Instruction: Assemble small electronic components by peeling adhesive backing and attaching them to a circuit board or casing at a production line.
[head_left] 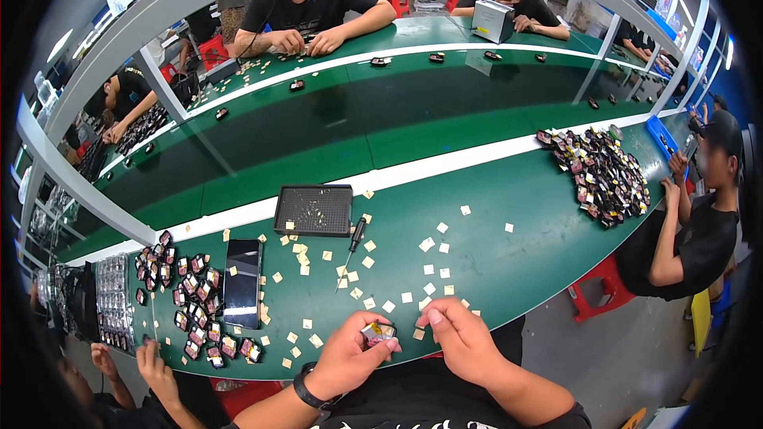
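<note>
My left hand (350, 356) is closed around a small black-cased electronic part (379, 333) with a silvery and yellow face, held just above the near edge of the green bench. Close by on its right, my right hand (461, 342) has thumb and forefinger pinched together; whatever sits between them is too small to make out. Below those fingertips is a small cream paper square (419, 334). More such squares (407, 298) lie scattered on the bench ahead of both hands. A screwdriver (351, 250) with a dark handle rests among them.
A black gridded tray (313, 210) and a dark phone (242, 283) lie ahead and left. Small black parts cluster at the left (197, 290); a large heap (598, 175) is at the right. A conveyor (318, 143) runs beyond the white rail. Co-workers sit across and at both sides.
</note>
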A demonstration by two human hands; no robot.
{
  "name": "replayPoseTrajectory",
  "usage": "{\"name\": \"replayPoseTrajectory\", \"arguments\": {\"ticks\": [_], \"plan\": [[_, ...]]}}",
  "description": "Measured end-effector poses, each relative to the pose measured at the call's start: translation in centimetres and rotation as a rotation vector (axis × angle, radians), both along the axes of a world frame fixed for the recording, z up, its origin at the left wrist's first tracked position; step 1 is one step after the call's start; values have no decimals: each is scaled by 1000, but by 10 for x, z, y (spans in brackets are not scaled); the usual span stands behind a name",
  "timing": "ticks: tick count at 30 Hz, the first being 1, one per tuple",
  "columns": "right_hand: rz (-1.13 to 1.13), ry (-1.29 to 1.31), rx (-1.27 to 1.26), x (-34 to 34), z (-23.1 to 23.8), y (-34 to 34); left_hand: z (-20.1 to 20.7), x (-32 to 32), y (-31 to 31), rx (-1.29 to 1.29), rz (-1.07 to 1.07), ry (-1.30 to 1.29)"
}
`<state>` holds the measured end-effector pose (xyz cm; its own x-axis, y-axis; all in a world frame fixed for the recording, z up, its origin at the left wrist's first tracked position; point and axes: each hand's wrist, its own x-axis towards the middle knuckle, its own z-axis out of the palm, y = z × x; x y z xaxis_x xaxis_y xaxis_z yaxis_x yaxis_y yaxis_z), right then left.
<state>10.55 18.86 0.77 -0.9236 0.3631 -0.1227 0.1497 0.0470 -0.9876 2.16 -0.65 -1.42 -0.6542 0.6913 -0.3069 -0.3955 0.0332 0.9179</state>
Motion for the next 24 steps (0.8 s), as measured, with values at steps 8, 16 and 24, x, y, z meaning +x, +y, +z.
{"name": "replayPoseTrajectory", "arguments": {"ticks": [8, 16, 24], "plan": [[259, -103, 173, 10, 5, -8, 7, 8, -7, -90, -6, 8], [156, -103, -248, 2, 11, -8, 25, -8, -2, -57, 20, 100], [182, -201, -389, -3, 15, -18, 26, -9, -7, -123, -18, 246]]}}
